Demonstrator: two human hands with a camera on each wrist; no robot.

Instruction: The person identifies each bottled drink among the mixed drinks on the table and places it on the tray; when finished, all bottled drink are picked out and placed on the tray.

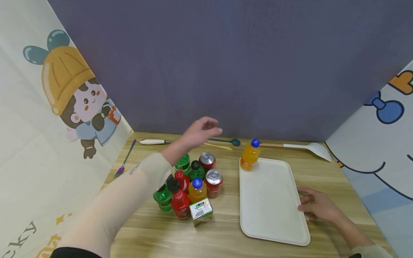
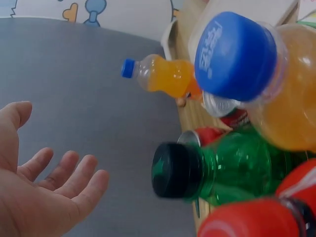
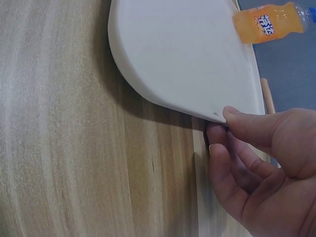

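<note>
A white rectangular tray (image 1: 272,204) lies on the right half of the table. On its right edge, my right hand (image 1: 317,205) pinches the rim between thumb and fingers, as the right wrist view shows with the thumb (image 3: 247,123) on top. An orange soda bottle with a blue cap (image 1: 250,156) stands upright in the tray's far left corner. My left hand (image 1: 200,133) hangs above the back of the drinks group, fingers loosely bent and holding nothing. Below it are a green bottle with a black cap (image 2: 237,168), a soda can (image 1: 207,159) and another orange soda bottle (image 1: 197,190).
Red-capped bottles (image 1: 180,204) and a small carton (image 1: 201,210) stand at the group's front. Along the back edge lie a white-handled utensil (image 1: 153,142), a dark spoon (image 1: 235,142) and a white spatula (image 1: 317,149). A purple fork (image 1: 120,170) lies at left. A grey wall (image 1: 274,71) rises behind.
</note>
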